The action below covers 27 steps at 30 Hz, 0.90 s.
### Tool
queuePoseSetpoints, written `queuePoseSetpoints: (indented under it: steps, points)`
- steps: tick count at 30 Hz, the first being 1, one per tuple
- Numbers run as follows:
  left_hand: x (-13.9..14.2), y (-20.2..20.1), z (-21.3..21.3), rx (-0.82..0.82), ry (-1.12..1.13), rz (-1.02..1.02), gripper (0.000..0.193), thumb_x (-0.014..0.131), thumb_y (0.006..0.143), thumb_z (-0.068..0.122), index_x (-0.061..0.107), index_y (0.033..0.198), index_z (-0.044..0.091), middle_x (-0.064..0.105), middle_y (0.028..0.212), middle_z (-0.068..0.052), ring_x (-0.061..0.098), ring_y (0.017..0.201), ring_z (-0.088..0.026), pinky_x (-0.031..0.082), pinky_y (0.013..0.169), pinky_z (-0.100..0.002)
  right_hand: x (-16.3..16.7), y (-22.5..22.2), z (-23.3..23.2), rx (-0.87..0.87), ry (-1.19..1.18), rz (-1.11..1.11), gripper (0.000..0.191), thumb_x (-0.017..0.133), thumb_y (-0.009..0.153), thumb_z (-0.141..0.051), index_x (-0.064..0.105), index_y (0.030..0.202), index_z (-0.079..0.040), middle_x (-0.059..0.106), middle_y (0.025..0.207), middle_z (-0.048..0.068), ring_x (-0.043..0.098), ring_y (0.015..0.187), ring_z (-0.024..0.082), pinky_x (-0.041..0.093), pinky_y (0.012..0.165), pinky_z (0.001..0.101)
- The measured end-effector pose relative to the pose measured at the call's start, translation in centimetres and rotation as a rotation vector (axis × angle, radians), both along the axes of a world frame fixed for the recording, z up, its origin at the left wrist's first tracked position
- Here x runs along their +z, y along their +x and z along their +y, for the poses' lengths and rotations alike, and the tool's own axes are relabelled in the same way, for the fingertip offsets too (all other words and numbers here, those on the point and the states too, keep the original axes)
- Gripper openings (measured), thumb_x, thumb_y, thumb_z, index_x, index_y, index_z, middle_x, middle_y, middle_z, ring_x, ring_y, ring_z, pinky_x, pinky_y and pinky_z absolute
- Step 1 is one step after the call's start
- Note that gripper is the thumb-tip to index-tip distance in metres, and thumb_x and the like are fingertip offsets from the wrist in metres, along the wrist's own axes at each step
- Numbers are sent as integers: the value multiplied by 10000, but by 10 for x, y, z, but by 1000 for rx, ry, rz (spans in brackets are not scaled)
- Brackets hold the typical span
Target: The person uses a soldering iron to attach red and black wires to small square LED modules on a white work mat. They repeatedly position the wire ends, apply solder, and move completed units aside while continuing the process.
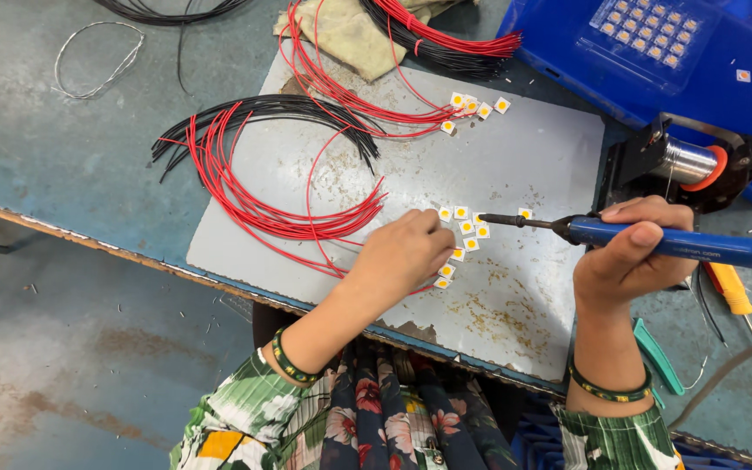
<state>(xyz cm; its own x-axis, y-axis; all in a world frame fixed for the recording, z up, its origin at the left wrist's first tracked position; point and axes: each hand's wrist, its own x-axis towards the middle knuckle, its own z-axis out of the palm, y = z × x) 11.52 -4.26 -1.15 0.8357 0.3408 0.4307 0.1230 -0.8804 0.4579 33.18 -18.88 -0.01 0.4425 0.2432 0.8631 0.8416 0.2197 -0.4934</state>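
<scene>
Right hand (628, 257) grasps blue soldering iron (668, 242), tip at 9 o'clock; left hand (402, 257) pinches red wire (306, 228) beside small chips (467, 228).

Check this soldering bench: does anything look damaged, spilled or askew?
The grey work plate is stained and pitted with brown residue. Small square chips lie scattered unevenly by the left hand. Nothing looks spilled.

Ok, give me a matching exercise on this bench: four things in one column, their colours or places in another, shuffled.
Things:
1. soldering iron
2. solder spool
3. small square chips
4. cloth

Descriptions:
A. crumpled at the top edge, under wire bundles
B. blue handle, held in the right hand
C. white with yellow centres, by the left hand
D. silvery, with an orange end

Pairs: 1-B, 2-D, 3-C, 4-A
</scene>
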Motion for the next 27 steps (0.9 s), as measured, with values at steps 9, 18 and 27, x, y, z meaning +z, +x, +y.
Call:
queuePoseSetpoints:
  steps: [9,18,27]
  points:
    - [-5,7,7,80,96,99,78,723,817,130,675,839,72,608,894,-74,649,893,-264,548,684,-398,-1,3,0,-11,15,-25,542,465,1186,-481,481,952,7,524,764,94,593,622,188,479,570,259]
    - [2,-27,37,212,-22,47,100,744,868,209,731,897,115,601,870,-78,653,880,-294,540,704,-422,-3,-1,0,34,13,21,554,463,1183,-502,487,966,7,528,744,92,592,627,183,475,579,259]
    - [-3,-38,21,196,-102,-71,93,729,886,213,719,950,146,592,907,-39,638,897,-268,531,713,-404,15,-24,22,93,-89,-125,528,472,1176,-450,489,915,8,576,776,106,616,602,181,465,542,260]
